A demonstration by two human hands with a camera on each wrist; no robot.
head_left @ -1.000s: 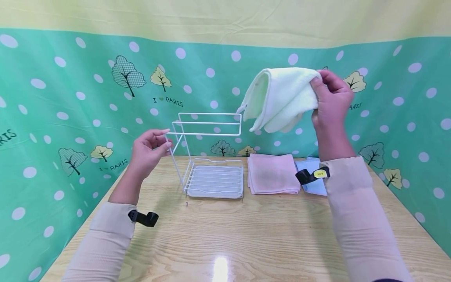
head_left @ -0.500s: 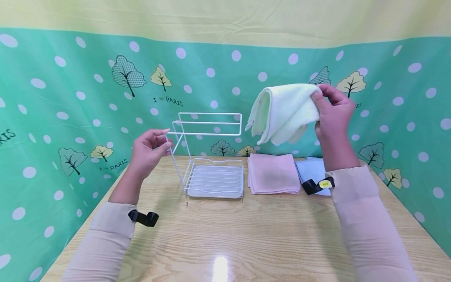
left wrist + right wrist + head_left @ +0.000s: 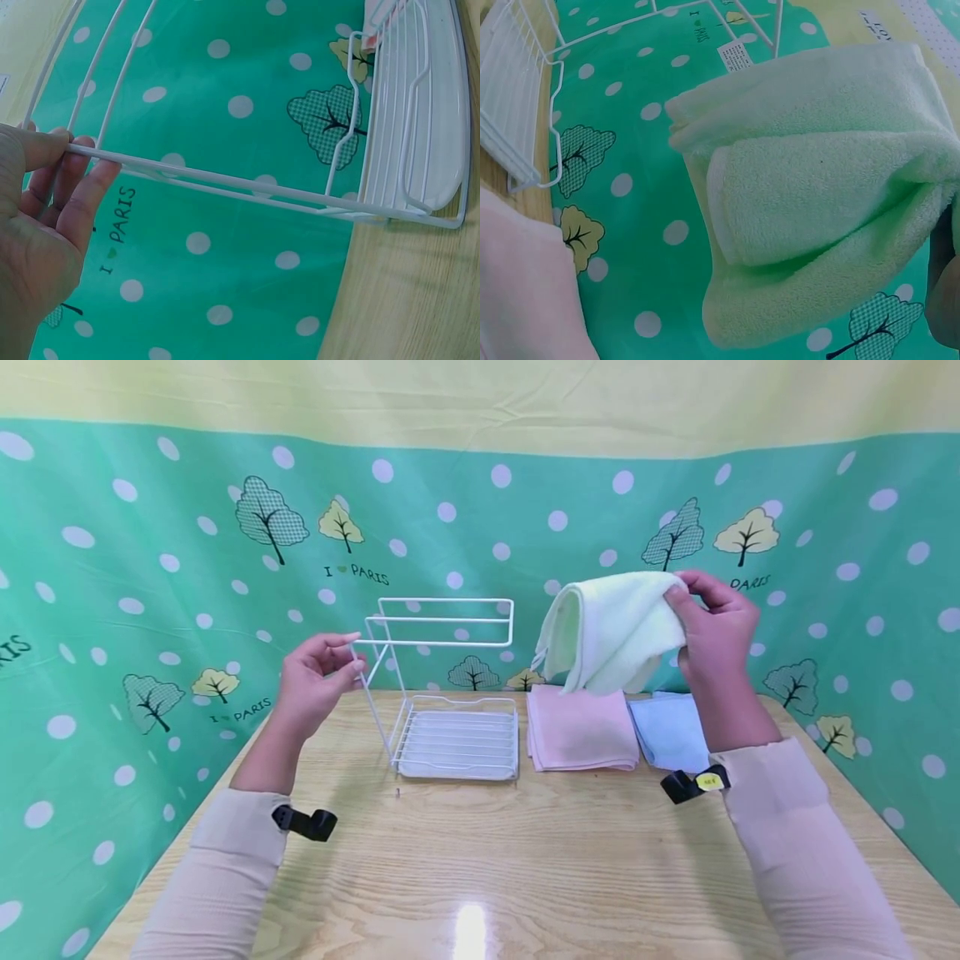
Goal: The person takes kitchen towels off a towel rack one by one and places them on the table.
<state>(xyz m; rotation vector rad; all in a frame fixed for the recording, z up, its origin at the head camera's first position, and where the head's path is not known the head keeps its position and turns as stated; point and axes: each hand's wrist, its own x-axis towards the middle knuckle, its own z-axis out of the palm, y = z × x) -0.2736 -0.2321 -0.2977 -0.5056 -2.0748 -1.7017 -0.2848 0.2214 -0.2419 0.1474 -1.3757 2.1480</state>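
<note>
Two hands, one on the white wire rack (image 3: 442, 693), one lifting a folded green towel (image 3: 611, 627).
The right hand (image 3: 712, 631) pinches the towel in the air, right of the rack's top bars and above the pink towel (image 3: 579, 728); the bars run left to right. The left hand (image 3: 318, 675) grips the rack's left corner. The rack's tray (image 3: 459, 752) holds nothing.

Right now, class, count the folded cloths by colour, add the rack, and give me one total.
Pale green terry towel, held in the right hand: 1
Pink folded cloth on the wooden table: 1
Light blue folded cloth: 1
White wire rack, held by the left hand: 1
Total: 4
</note>
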